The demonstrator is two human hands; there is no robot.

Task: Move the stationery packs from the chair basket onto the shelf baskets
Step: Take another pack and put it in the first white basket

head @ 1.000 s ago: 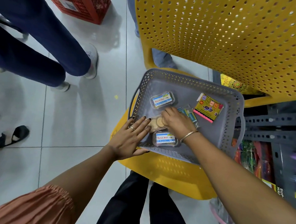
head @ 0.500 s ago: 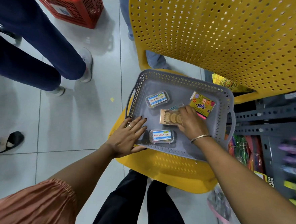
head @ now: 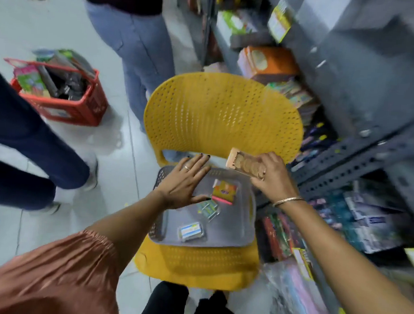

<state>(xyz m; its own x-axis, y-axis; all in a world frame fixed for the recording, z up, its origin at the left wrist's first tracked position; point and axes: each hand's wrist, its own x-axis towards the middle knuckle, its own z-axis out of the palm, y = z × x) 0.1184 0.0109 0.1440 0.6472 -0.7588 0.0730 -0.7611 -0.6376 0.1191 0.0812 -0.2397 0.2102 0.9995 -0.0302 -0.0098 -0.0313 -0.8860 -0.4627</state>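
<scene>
The right hand (head: 272, 176) is clamped on a tan pack (head: 245, 165) printed with round shapes, raised above the grey basket (head: 246, 230) on the yellow chair (head: 218, 118). The left hand (head: 183, 182) hovers flat, fingers apart. Three packs remain — an orange one (head: 224, 190), a clear one (head: 207, 209), a white-and-blue-labelled one (head: 191, 231) — their writing too blurred to read.

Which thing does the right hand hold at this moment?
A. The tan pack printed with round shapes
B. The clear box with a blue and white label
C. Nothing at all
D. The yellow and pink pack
A: the right hand grips the tan pack with round shapes, raised above the grey basket, while the yellow and pink pack and the labelled clear box lie inside it.
</scene>
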